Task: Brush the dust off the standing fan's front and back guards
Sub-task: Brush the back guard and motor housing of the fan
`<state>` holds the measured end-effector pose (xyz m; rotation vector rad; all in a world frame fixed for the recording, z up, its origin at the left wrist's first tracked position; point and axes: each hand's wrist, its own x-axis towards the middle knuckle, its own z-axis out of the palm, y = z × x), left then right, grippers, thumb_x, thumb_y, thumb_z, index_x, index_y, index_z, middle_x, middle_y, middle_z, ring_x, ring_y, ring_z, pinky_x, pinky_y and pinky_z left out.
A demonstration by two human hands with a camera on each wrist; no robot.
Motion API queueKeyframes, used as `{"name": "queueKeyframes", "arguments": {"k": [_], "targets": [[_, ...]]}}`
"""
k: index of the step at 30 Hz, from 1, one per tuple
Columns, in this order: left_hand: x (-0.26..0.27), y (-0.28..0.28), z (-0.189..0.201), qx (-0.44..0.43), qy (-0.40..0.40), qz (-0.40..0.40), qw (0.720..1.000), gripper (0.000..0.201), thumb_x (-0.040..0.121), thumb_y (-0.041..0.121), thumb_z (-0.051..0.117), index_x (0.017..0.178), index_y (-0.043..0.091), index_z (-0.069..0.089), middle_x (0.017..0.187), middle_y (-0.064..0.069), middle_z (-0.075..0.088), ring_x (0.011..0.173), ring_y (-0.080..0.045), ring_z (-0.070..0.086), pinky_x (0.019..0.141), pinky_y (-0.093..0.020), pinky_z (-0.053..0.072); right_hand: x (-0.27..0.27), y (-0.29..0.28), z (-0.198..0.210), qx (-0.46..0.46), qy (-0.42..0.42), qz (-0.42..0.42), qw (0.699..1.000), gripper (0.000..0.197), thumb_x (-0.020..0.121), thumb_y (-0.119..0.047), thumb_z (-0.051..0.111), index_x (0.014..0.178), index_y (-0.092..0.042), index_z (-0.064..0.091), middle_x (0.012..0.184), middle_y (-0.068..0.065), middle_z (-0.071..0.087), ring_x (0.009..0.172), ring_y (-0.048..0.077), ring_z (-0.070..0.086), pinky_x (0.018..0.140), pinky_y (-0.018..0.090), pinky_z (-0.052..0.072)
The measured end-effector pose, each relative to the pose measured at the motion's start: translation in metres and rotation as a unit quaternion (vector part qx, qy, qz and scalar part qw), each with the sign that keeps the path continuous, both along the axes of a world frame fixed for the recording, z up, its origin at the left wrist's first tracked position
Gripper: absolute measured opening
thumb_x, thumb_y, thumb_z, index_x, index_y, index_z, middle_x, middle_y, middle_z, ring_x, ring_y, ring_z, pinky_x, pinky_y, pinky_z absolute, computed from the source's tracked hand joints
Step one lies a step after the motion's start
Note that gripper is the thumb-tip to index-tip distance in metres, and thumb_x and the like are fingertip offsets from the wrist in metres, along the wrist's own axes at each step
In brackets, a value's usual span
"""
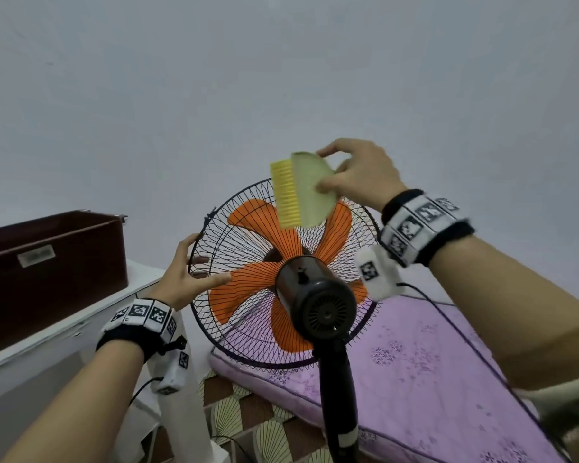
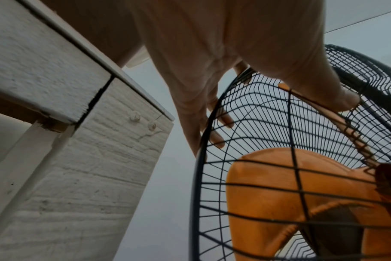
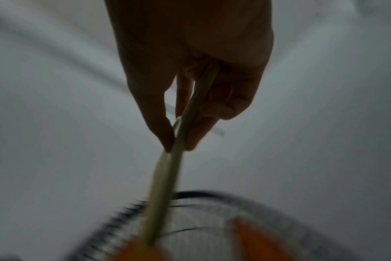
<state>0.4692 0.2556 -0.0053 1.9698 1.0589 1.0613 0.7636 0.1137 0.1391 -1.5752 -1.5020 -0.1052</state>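
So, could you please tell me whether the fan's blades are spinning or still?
Still: each orange blade shows sharp and separate behind the guard, in the head and left wrist views.

A box [image 1: 47, 272] is set on a table [image 1: 61, 332] left of the fan [image 1: 325, 305], and a mattress [image 1: 432, 362] is laid to its right. The fan's left rim is held by the left hand [image 1: 181, 279]; the brush [image 1: 303, 192] is held before its top.
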Motion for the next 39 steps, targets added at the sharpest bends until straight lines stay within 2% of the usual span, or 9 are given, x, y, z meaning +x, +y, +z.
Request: {"name": "queueKeyframes", "arguments": {"k": [4,8,14,18,22,26,30,34,39], "targets": [[-0.002,-0.001,0.002,0.008,-0.008,-0.004,1.000,0.099,0.041,0.059,0.086,0.120,0.067,0.026,0.118,-0.002,0.051,0.102,-0.020,0.063,0.081,-0.036,0.052,-0.024,0.035,0.004,-0.022,-0.011,0.021,0.999,0.048,0.062,-0.031,0.083,0.107,-0.036,0.069,0.103,-0.003,0.068,0.085,0.016,0.069,0.086,0.038,0.055],[-0.007,-0.001,0.000,0.014,-0.013,0.001,1.000,0.093,0.042,0.058,0.086,0.112,0.073,0.027,0.118,-0.002,0.052,0.103,-0.022,0.063,0.087,-0.038,0.052,0.004,0.035,0.000,-0.022,0.012,-0.029,0.999,0.049,0.065,-0.029,0.083,0.111,-0.032,0.069,0.114,-0.001,0.065,0.097,0.018,0.065,0.089,0.036,0.053],[-0.007,-0.002,-0.001,0.017,-0.010,0.005,1.000,0.093,0.038,0.063,0.084,0.108,0.074,0.025,0.113,0.002,0.053,0.104,-0.019,0.062,0.085,-0.035,0.052,0.077,0.008,-0.045,-0.048,0.084,-0.117,0.988,0.046,0.064,-0.028,0.082,0.108,-0.031,0.069,0.087,0.002,0.073,0.071,0.015,0.072,0.085,0.039,0.056],[-0.006,-0.003,-0.001,0.021,0.003,0.020,1.000,0.095,0.036,0.068,0.082,0.110,0.074,0.023,0.113,0.001,0.054,0.099,-0.019,0.065,0.091,-0.046,0.052,0.110,-0.011,-0.107,-0.104,0.122,-0.160,0.974,0.047,0.066,-0.028,0.080,0.111,-0.028,0.067,0.068,-0.001,0.073,0.071,0.014,0.072,0.083,0.038,0.056],[-0.004,-0.008,0.001,0.018,0.014,0.023,0.999,0.097,0.041,0.065,0.082,0.117,0.068,0.022,0.120,-0.008,0.055,0.100,-0.012,0.060,0.092,-0.047,0.051,0.123,-0.036,-0.131,-0.084,0.136,-0.199,0.967,0.041,0.066,-0.025,0.077,0.106,-0.027,0.066,0.075,0.003,0.073,0.079,0.022,0.069,0.075,0.035,0.055],[-0.003,-0.008,0.002,0.012,0.025,0.018,0.999,0.096,0.038,0.066,0.082,0.112,0.072,0.021,0.123,-0.010,0.055,0.103,-0.016,0.061,0.091,-0.048,0.053,0.109,-0.039,-0.104,0.025,0.302,-0.065,0.951,0.038,0.070,-0.015,0.080,0.101,-0.025,0.062,0.073,0.005,0.073,0.055,0.014,0.069,0.048,0.022,0.043],[-0.004,-0.009,0.003,0.014,0.024,0.022,0.999,0.094,0.038,0.066,0.084,0.109,0.076,0.023,0.121,-0.009,0.057,0.107,-0.019,0.060,0.091,-0.051,0.052,0.102,-0.023,-0.108,-0.008,0.349,-0.037,0.937,0.042,0.070,-0.011,0.081,0.105,-0.022,0.061,0.076,0.008,0.073,0.055,0.018,0.069,0.048,0.023,0.040],[-0.001,-0.011,0.005,0.019,0.036,0.030,0.999,0.091,0.043,0.065,0.085,0.108,0.076,0.022,0.117,-0.006,0.058,0.111,-0.025,0.059,0.091,-0.051,0.052,0.115,-0.025,-0.151,-0.054,0.383,-0.079,0.919,0.043,0.070,-0.010,0.082,0.108,-0.018,0.062,0.083,0.013,0.074,0.058,0.022,0.069,0.045,0.021,0.040],[0.002,-0.010,0.006,0.009,0.035,0.030,0.999,0.088,0.047,0.058,0.086,0.106,0.075,0.023,0.117,-0.007,0.056,0.110,-0.025,0.058,0.079,-0.040,0.056,0.109,-0.038,-0.234,-0.104,0.430,-0.110,0.890,0.043,0.073,-0.007,0.081,0.110,-0.016,0.061,0.081,0.015,0.073,0.053,0.019,0.068,0.046,0.022,0.042]]}}
